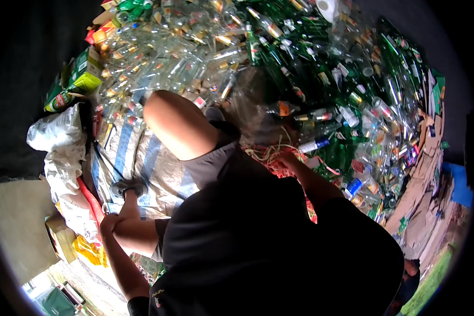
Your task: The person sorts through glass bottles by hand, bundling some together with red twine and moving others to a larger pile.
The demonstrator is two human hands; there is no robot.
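My left hand [110, 222] is beside my bent left knee, at the end of a red strip [90, 199]; its fingers are hidden, so I cannot tell whether it holds anything. On the other side, my right hand [286, 161] reaches down to red netting [265, 155] with pale strings tangled in it. Shadow and blur hide those fingertips. A blue-and-white can [314, 145] lies just beyond this hand. Under my legs spreads a blue-and-white striped woven sheet [150, 158].
A broad heap of clear glass bottles [173, 63] and green glass bottles [280, 71] rises in front. Flattened cardboard [422, 173] is stacked at right. White plastic bags [63, 150] and a green carton [81, 73] stand at left. Part of another person [410, 272] shows at lower right.
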